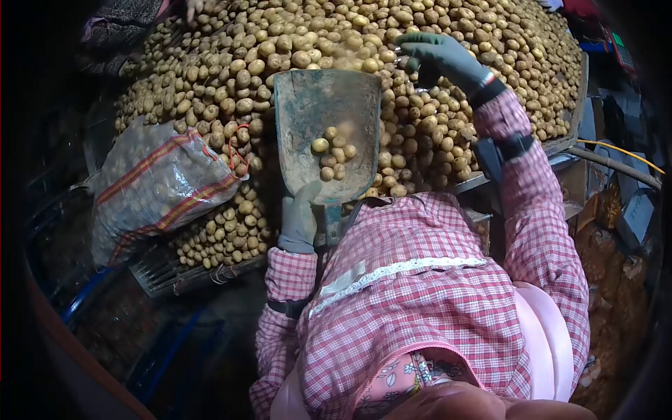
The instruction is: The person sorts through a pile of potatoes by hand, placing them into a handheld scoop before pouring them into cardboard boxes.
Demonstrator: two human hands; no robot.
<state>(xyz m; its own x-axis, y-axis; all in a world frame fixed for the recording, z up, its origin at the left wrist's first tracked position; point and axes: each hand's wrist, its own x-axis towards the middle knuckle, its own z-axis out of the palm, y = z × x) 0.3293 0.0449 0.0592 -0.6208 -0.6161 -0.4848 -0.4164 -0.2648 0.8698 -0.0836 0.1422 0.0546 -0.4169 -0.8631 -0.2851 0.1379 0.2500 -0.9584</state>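
Probably stiff but light, the scoop (325, 105) suits a near-rim hold, left hand (299, 218) seemingly pinching there, right hand (448, 59) loosely spread.

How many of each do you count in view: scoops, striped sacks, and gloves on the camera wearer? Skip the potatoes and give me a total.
Scoop: 1
Striped sack: 1
Gloves: 2 (left glove, right glove)
Total: 4
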